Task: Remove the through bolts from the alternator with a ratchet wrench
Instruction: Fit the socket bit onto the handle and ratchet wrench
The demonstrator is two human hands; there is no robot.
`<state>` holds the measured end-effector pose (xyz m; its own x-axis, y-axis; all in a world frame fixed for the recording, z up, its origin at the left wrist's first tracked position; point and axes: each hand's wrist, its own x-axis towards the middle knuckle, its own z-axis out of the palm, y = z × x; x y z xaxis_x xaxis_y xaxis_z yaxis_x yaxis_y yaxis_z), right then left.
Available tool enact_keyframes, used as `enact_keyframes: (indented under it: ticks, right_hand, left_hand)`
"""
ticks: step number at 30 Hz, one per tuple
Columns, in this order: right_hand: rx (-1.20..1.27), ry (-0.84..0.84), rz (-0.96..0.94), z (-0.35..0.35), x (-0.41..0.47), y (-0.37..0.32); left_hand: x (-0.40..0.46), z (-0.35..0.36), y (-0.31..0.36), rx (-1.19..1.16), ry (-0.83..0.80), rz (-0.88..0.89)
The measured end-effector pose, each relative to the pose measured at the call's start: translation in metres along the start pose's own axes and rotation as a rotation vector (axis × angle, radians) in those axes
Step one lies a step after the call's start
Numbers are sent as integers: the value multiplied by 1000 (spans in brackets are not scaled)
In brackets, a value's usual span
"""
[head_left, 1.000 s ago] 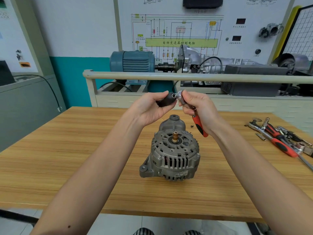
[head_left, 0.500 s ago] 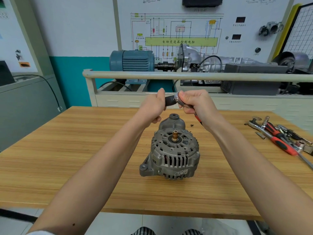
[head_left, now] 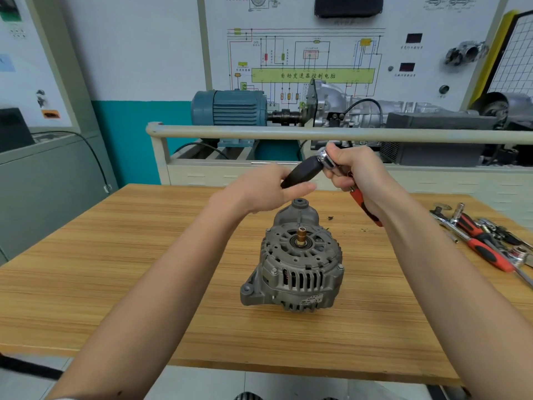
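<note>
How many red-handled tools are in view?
3, maybe more: one red-handled ratchet wrench gripped by the right hand; two red-handled tools in the pile at the wooden table's right edge.

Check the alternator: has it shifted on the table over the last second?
No. The alternator stands in the same spot on the wooden table, same way round, with the loose tools still off to its right. Neither hand touches it.
</note>
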<state>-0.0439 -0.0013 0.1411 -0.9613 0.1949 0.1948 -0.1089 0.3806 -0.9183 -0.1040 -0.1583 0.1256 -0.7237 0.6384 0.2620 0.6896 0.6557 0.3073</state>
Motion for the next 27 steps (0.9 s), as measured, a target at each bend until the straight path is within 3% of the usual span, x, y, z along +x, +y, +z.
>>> enact_keyframes:
  ticks: [2, 3, 4, 7, 10, 12, 16, 20, 23, 27]
  right_hand:
    - [11, -21, -34, 1, -7, -6]
    - [30, -23, -61, 1, -10, -9]
    - [56, -22, -91, 1, -13, -13]
    - [100, -6, -156, -3, -14, -21]
    - [63, 88, -129, -12, -9, -20]
    - [187, 146, -87, -24, -6, -13]
    - [241, 153, -122, -36, -5, 3]
    - [51, 22, -155, -17, -9, 14]
    - [89, -35, -196, -3, -8, 18]
    - [242, -57, -209, 5, -8, 26]
  left_hand:
    - [7, 1, 0, 411, 159, -24]
    - [9, 5, 1, 427, 255, -10]
    - [11, 8, 2, 310, 309, 19]
    - [11, 13, 3, -466, 317, 111]
    - [13, 19, 0, -700, 315, 66]
    - [13, 21, -3, -829, 294, -65]
    - [13, 19, -7, -1337, 228, -294]
    - [15, 19, -1, -1895, 115, -190]
    - [14, 12, 3, -2089, 124, -105]
    - [13, 2, 2, -2156, 191, -79]
